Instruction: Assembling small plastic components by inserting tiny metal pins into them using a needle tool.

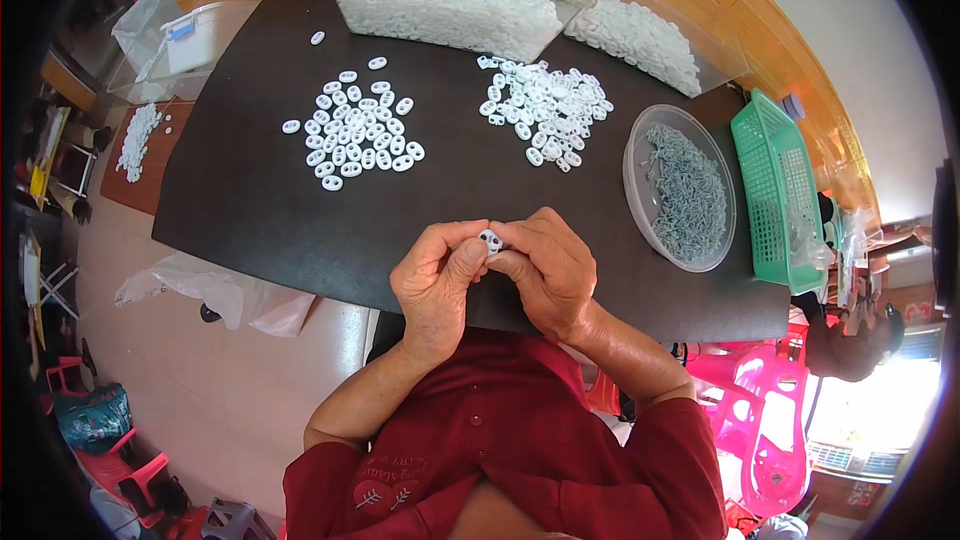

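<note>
Between my two hands, just above the near edge of the dark table (250,230), is a small white oval plastic piece with dark holes (491,240). My left hand (438,275) pinches it from the left with thumb and forefinger. From the other side my right hand (545,270) grips it too, fingers curled and thumb underneath. Beyond them, to the left, lies a loose spread of similar white oval pieces (362,130). A denser heap of white pieces (550,110) lies farther right. Whether anything else is inside my fingers is hidden.
Two clear bins, one large (450,10) and one beside it (640,45), hold many white pieces at the back. A round clear tub (634,180) of grey metal screws and a green basket (775,190) stand on the right. A plastic bag (225,290) hangs by the left edge.
</note>
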A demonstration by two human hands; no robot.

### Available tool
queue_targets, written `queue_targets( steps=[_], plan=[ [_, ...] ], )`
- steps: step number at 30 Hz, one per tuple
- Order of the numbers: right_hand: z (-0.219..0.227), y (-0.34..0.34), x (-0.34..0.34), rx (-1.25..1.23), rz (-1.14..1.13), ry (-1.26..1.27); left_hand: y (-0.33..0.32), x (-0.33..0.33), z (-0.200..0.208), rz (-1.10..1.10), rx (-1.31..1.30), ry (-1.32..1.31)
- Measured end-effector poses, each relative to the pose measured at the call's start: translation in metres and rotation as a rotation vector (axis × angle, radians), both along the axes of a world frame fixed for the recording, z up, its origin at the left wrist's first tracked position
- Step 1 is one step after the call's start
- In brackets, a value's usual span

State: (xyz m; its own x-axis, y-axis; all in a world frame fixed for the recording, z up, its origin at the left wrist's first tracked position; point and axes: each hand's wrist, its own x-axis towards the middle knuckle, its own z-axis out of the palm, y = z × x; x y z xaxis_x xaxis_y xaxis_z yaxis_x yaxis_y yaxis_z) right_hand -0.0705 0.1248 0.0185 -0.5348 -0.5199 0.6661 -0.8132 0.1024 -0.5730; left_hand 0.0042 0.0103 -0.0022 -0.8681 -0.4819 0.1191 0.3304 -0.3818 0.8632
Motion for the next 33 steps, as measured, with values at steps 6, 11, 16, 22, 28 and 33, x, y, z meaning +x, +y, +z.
queue_targets(
  steps=[6, 11, 16, 22, 28, 33],
  plan=[
    [0.005, 0.0, 0.002, 0.048, 0.005, -0.1, -0.005, 0.0, -0.001, -0.028, -0.015, -0.022],
    [0.004, 0.001, 0.005, 0.031, -0.018, -0.188, -0.005, 0.003, 0.003, -0.031, 0.006, -0.039],
    [0.004, 0.002, 0.006, 0.034, 0.014, -0.149, -0.009, 0.006, 0.004, -0.049, -0.108, -0.018],
    [0.006, 0.0, 0.011, 0.045, 0.009, -0.186, -0.007, 0.006, -0.001, -0.066, -0.034, 0.011],
    [0.005, -0.004, 0.013, -0.014, 0.002, -0.16, -0.003, 0.007, 0.003, -0.006, -0.131, 0.047],
    [-0.001, -0.008, 0.019, -0.055, -0.07, -0.084, 0.0, 0.007, 0.004, 0.062, -0.192, 0.057]
  ],
)
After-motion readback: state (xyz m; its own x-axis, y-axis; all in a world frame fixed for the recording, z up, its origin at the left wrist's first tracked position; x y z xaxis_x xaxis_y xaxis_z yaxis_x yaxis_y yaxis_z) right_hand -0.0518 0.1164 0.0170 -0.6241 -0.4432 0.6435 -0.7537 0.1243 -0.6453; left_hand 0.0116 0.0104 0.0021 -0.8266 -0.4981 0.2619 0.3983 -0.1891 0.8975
